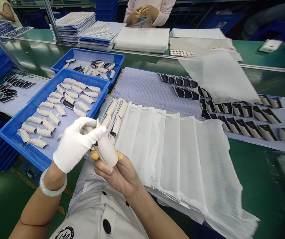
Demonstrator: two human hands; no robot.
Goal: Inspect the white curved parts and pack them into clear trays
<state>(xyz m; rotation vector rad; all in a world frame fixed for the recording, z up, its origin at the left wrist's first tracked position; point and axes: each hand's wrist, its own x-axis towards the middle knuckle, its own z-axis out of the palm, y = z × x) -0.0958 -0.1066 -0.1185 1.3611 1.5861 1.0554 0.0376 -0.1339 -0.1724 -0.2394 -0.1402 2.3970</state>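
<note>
The curved piece (106, 150), cream and ribbed, sat near the front edge, pinched between the gloved left hand (75, 144), fingers pressed together over its top, and the bare right hand (119, 174), whose capped fingertips cupped it from below. It looked light, stiff and easily marked, best gripped by its edges. A blue tray (8, 131) of similar pieces lay left, white foam sheets (182, 156) right, and black pieces (244, 122) far right.
</note>
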